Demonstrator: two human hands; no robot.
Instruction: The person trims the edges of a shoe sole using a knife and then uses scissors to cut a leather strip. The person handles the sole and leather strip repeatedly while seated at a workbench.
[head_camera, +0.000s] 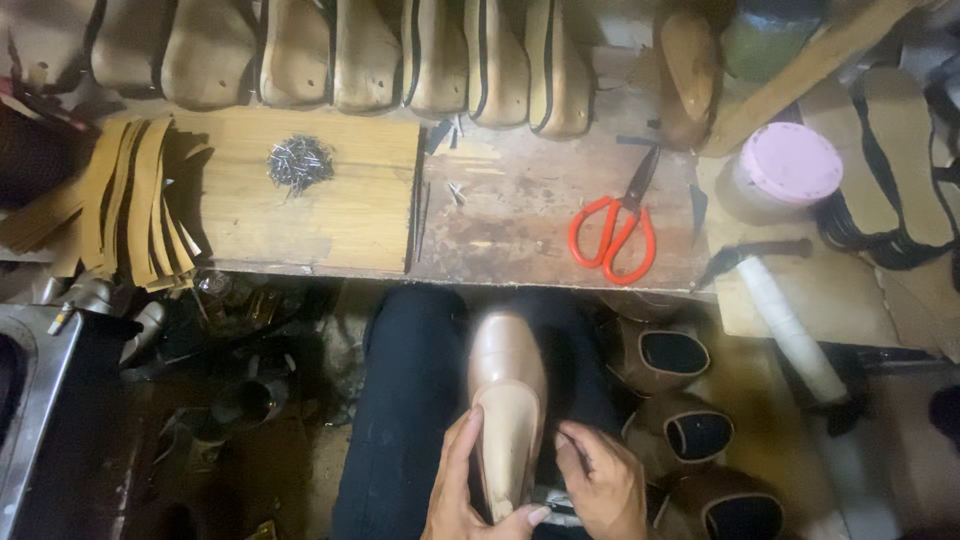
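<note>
Left hand (462, 478) wraps the tan shoe (507, 395) from its 9 o'clock side, thumb hooked under the heel end at 6 o'clock, while the right hand (603, 478) is clenched on a small dark tool (556, 503) pressed low against the shoe at 4 o'clock. The shoe lies sole-up along the person's lap (410, 400), toe toward 12 o'clock. The worry: that left thumb sits right beside the tool (a slip there could nick it), and the rounded shoe could roll off the thigh. Room is tight: finished shoes (675, 355) crowd 3 o'clock, the workbench edge (480, 272) hangs just past the toe, with red scissors (612, 235) and loose nails (300, 160) beyond.
</note>
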